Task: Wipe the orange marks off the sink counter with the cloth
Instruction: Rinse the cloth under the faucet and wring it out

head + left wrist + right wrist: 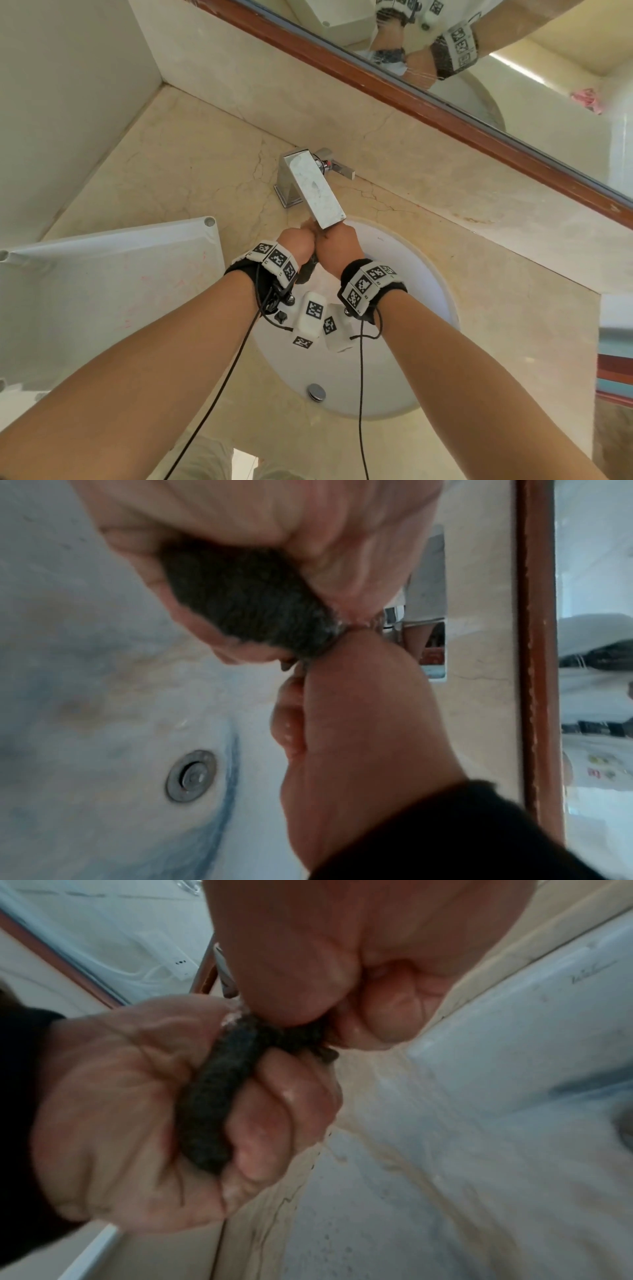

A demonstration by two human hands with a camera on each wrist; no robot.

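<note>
Both hands are fisted together over the back of the white sink basin (411,274), just under the spout of the chrome faucet (317,188). They hold a dark grey cloth (212,1096), wet and twisted into a rope. My left hand (296,241) grips one end (246,599). My right hand (337,246) grips the other. A dark tail of cloth (306,272) hangs between the wrists. Faint orange-brown marks (476,219) lie on the beige marble counter behind the basin to the right.
A white plastic board (102,291) with reddish smears lies on the counter at the left. The mirror's wooden frame (445,113) runs along the back. The drain plug (315,391) sits at the basin's near side. A white wall closes the left.
</note>
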